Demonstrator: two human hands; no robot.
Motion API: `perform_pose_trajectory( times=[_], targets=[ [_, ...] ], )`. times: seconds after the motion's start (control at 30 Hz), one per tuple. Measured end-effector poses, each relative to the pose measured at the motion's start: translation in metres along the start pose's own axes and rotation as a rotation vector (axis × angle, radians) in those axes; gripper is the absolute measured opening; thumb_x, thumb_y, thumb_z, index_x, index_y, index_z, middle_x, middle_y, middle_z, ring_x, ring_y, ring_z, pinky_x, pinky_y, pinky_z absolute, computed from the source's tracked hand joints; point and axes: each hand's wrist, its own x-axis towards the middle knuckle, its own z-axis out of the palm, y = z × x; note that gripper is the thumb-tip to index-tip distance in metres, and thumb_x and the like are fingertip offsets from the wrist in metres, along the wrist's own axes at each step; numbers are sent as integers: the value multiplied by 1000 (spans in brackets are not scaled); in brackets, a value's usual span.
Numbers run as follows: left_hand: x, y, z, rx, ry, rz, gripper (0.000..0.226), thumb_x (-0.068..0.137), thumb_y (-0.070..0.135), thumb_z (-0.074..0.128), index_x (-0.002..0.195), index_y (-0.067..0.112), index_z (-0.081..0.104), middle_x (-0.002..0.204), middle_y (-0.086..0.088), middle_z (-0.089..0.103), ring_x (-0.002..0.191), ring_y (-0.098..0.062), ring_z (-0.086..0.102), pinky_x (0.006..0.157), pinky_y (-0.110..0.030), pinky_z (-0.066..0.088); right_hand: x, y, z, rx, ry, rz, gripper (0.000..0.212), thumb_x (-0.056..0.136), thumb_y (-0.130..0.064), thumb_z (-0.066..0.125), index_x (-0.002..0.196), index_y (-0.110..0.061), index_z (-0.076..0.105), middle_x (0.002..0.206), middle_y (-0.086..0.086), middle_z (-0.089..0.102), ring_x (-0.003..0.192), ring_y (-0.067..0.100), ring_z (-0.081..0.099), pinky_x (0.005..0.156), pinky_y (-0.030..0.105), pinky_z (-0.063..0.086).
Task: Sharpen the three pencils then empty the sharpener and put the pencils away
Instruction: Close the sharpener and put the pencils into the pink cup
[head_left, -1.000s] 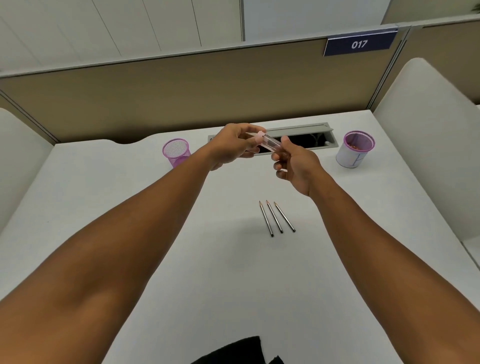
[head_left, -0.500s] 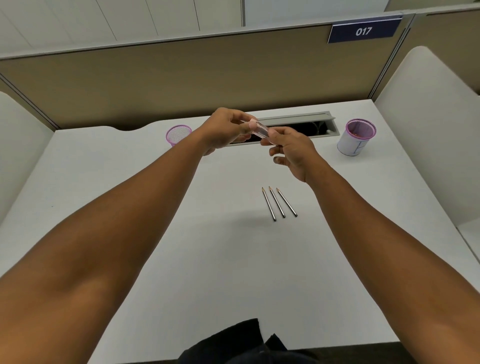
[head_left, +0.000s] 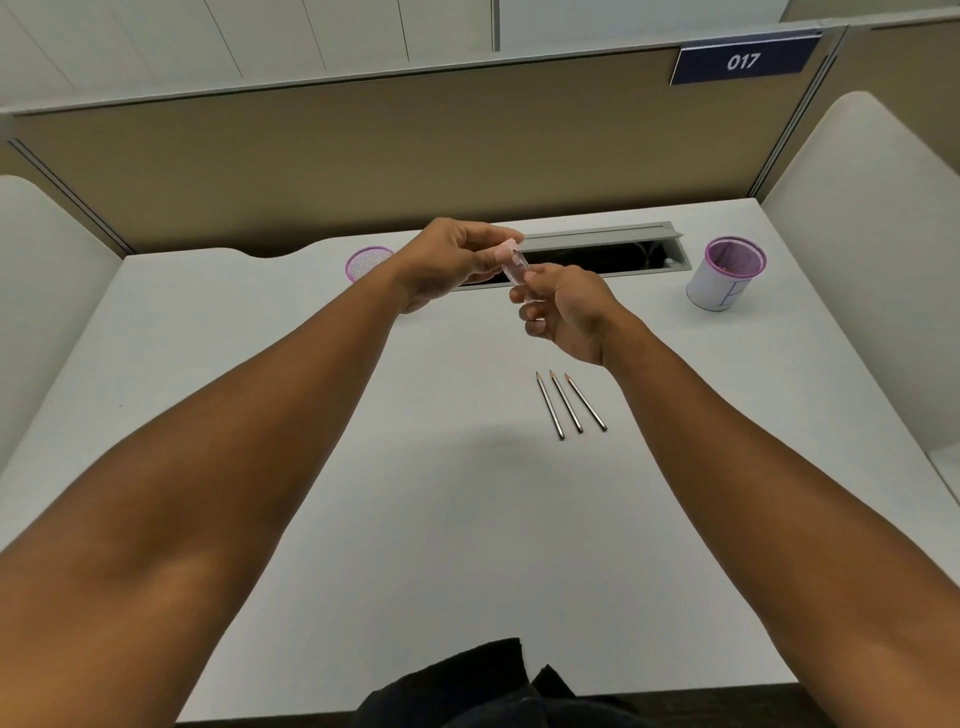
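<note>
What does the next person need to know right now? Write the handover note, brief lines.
Left hand: pinches the pink cap end of the sharpener.
Right hand: grips the sharpener's clear body; both hold it above the desk.
Three pencils lie side by side on the desk, tips pointed, so sharpening looks done.
Paper-wrapped cup at far right has something reddish inside; mesh cup stands behind the left wrist.
Left: whether the sharpener is emptied yet cannot be told; then put the pencils away.
</note>
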Motion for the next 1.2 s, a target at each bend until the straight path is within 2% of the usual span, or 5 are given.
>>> perform_pose_trajectory(
  times=[0.2, 0.5, 0.8, 0.93, 1.2],
  targets=[
    [-4, -2, 8, 53, -54, 2, 35, 92, 24, 64, 127, 20, 64, 112, 4, 71, 105, -9, 65, 88, -24, 50, 2, -2, 13, -123, -5, 38, 54, 84, -73, 42, 85, -21, 59, 77, 1, 51, 61, 12, 40, 51, 23, 33],
    [-7, -13, 14, 99, -13, 66, 30, 87, 14, 70, 117, 10, 69, 102, -2, 73, 82, 4, 67, 67, -9, 48, 10, 12, 27, -119, 167, 27, 35, 80, -53, 49, 64, -23, 43, 60, -3, 44, 53, 11, 32, 48, 25, 28],
    [1, -34, 15, 89, -60, -11, 30, 94, 22, 62, 123, 17, 65, 106, 0, 72, 98, -13, 65, 83, -24, 52, 17, 29, 16, -140, 58, 68, 60, 89, -71, 35, 95, -17, 60, 79, 4, 52, 61, 13, 40, 51, 24, 37],
    [3, -49, 17, -52, -36, -112, 36, 95, 19, 60, 131, 16, 60, 120, -6, 67, 113, -19, 61, 91, -26, 49, 21, 37, 5, -45, 44, 86, 53, 100, -49, 29, 114, -8, 61, 98, 15, 64, 70, 20, 52, 61, 30, 45],
    [11, -79, 31, -109, -22, -204, 34, 96, 10, 55, 129, 16, 61, 127, -9, 62, 115, -24, 59, 95, -27, 48, 24, 53, -16, -321, 54, 67, 35, 91, -13, 59, 125, -11, 52, 117, 10, 64, 92, 23, 71, 76, 34, 57]
  ],
)
